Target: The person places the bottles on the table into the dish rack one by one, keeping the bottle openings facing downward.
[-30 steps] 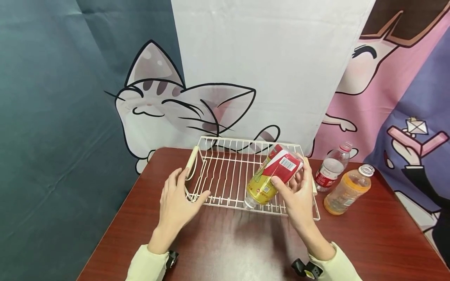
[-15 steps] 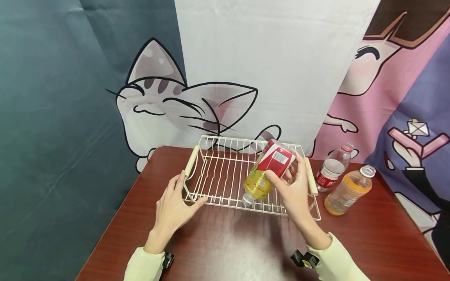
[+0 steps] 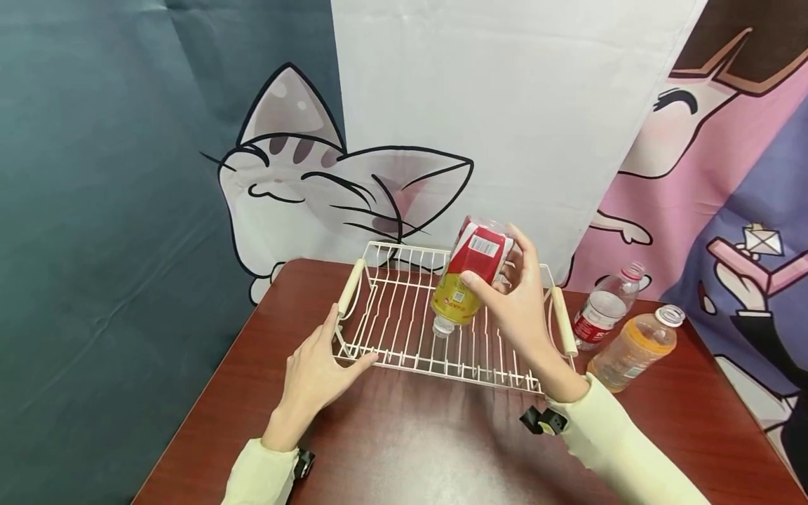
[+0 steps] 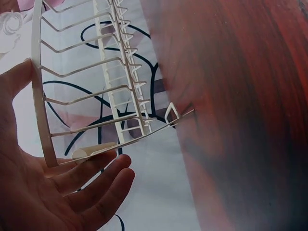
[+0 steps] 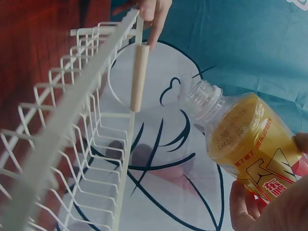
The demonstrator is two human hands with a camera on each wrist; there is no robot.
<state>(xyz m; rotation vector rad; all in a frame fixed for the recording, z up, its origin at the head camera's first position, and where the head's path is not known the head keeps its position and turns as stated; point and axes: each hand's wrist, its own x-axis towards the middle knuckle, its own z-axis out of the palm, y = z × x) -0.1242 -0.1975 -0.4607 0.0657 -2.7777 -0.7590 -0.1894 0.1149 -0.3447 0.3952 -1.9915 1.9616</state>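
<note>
My right hand (image 3: pixel 520 301) holds a plastic bottle (image 3: pixel 463 280) with a red and yellow label, tipped neck-down above the white wire dish rack (image 3: pixel 410 322). In the right wrist view, the bottle's clear neck (image 5: pixel 204 98) points toward the rack side, and fingers and thumb wrap its body. My left hand (image 3: pixel 318 372) rests at the rack's front left corner. Its thumb touches the front rail and its fingers stretch along the left side, just below the pale handle (image 3: pixel 351 287). In the left wrist view, these fingers (image 4: pixel 106 187) lie outside the wire frame.
To the right of the rack stand a clear bottle with a red label (image 3: pixel 606 308) and a bottle with an orange band (image 3: pixel 637 351), both uncapped. The rack sits on a reddish-brown table (image 3: pixel 404 449), against a cartoon-printed curtain (image 3: pixel 524 105).
My right hand has raised the bottle and carried it left and away from me over the rack, turning it more upright, neck down. My left hand stays at the rack's corner.
</note>
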